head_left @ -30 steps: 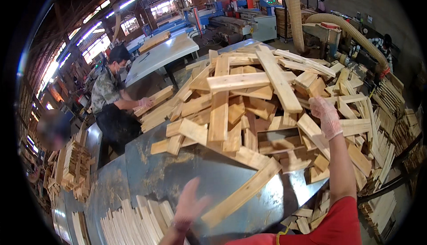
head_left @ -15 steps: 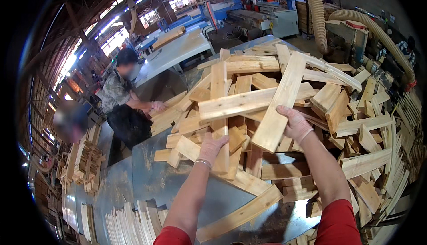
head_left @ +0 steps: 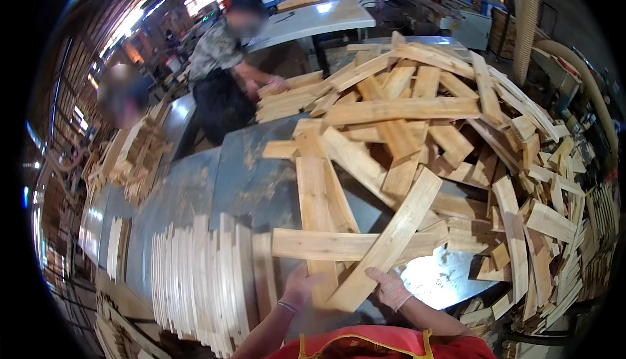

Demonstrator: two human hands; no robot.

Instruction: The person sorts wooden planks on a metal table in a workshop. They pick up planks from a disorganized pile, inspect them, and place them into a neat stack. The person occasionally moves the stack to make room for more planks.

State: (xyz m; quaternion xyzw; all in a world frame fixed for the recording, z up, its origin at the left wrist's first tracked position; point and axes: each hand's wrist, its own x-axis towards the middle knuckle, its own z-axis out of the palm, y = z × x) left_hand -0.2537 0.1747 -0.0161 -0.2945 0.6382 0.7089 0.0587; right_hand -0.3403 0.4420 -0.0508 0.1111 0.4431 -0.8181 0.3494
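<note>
My left hand (head_left: 302, 285), in a thin translucent glove, grips the near end of a long wooden board (head_left: 315, 196) pointing away from me. My right hand (head_left: 390, 288), gloved alike, is closed on the lower edge of a second board (head_left: 398, 238) that slants up to the right. Between these two lies a crosswise board (head_left: 326, 245), above the left board and under the slanted one. Beyond them rises a loose heap of boards (head_left: 404, 110) on the metal table (head_left: 244, 173).
A neat row of thin pale boards (head_left: 199, 281) stands left of my left hand. Stacked wood pieces (head_left: 130, 157) sit farther left. Across the table a person (head_left: 225, 65) handles boards (head_left: 290, 98). More scattered pieces (head_left: 541, 228) lie at the right.
Both hands have come nearer to my body, bringing the two gripped boards and the crosswise one off the heap. The view has shifted, showing more of the upright row at left.
</note>
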